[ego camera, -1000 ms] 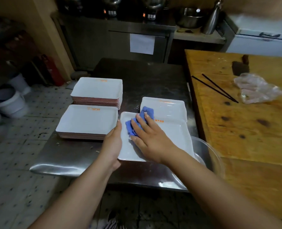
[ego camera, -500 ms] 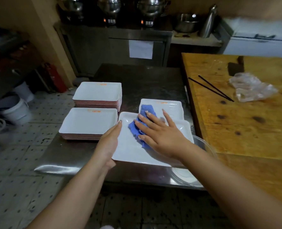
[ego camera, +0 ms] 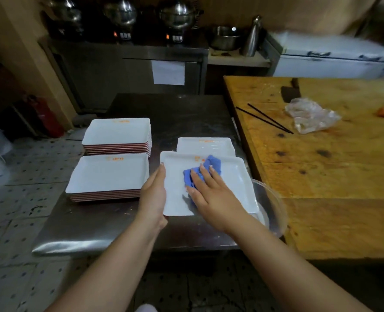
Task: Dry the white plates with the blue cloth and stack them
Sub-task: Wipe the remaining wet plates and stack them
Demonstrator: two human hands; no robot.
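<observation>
Your right hand [ego camera: 211, 194] lies flat, fingers straight, pressing the blue cloth [ego camera: 201, 174] onto the plate [ego camera: 238, 176] you are drying; your left hand [ego camera: 154, 194] braces that plate's left edge, fingers extended along the rim, its thumb hidden. The plate's near-right corner overhangs a clear bowl [ego camera: 274, 206], and another plate [ego camera: 205, 145] lies just behind it. Left of the plate stand 2 finished stacks [ego camera: 110, 174] on the steel surface [ego camera: 92, 230]. Press too hard near that overhanging corner and the plate could tip or skate off; loosen your left hand and it may slide with the cloth.
</observation>
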